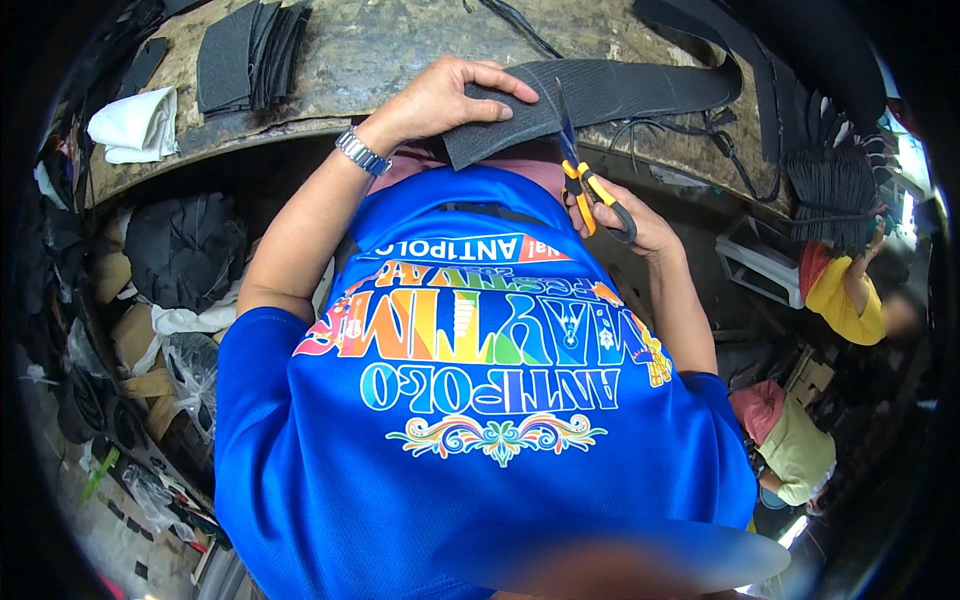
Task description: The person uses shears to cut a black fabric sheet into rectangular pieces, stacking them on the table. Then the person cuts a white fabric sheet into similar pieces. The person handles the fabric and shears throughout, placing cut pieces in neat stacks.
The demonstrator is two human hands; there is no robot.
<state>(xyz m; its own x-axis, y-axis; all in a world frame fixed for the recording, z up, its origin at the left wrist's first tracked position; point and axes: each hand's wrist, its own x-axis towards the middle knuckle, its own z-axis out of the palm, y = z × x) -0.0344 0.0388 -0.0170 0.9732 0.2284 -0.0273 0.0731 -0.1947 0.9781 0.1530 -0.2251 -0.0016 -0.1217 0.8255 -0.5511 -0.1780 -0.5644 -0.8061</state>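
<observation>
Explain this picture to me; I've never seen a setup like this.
There is no machine here: these are a person's bare hands. The single picture comes from a wide fisheye camera on their head, looking down, so edges bend and their blue shirt fills the middle.

The right hand holds scissors with yellow-and-black handles, blades over a black ribbed strip. The left hand, below a metal-banded wristwatch, has thumb and forefinger on that strip; any grip underneath is hidden.

On the worn workbench lie a stack of black cut pieces and a folded white cloth. Other people appear at right.
</observation>
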